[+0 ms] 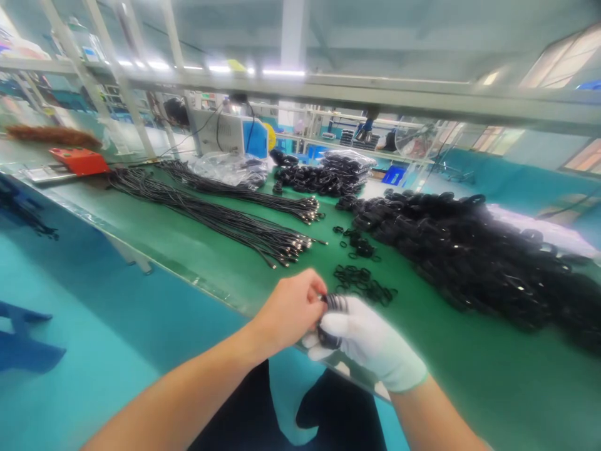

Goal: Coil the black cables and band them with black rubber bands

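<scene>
My right hand [369, 335], in a white glove, is closed around a small black coil [328, 338], apparently a wound cable, mostly hidden by the fingers. Several black bands [335, 303] ring a gloved finger at the top of this hand. My left hand [295, 307] is bare, its thumb and fingertips pinched at the end of these bands, seemingly on one small black band. Both hands meet above the near edge of the green table [263, 291]. Just beyond them lie loose black bands [361, 282] in small clusters.
Long bundles of black cables [225, 216] with metal plug ends stretch across the table to the left. A large heap of coiled black cables [451, 250] covers the right side. Farther back are a clear plastic bag [230, 169], a smaller coil pile [323, 178] and a red device [79, 161].
</scene>
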Demonstrator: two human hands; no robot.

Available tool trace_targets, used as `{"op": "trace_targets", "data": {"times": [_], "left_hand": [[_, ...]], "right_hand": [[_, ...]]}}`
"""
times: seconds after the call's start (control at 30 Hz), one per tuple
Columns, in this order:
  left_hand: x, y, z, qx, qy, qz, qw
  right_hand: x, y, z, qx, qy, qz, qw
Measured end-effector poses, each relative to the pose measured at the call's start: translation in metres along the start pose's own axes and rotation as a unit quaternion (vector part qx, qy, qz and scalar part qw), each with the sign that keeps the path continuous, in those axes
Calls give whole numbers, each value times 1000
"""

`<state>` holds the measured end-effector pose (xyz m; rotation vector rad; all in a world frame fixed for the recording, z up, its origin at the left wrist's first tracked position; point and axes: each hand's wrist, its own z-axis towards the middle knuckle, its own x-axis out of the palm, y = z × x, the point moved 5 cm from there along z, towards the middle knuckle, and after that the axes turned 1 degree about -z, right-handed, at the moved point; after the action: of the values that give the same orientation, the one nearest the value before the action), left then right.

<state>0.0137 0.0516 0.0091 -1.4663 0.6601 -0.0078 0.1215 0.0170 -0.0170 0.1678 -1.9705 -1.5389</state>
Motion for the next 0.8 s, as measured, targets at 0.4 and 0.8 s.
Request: {"op": "trace_targets", "data": {"times": [0.4,0.8], "left_hand": [[7,12,19,-31,26,122,992],[10,-7,14,176,-62,165,968]], "right_hand": [[-9,-15,-1,85,-53,-77,992],[-26,-22,2,104,-37,-25,994]]}}
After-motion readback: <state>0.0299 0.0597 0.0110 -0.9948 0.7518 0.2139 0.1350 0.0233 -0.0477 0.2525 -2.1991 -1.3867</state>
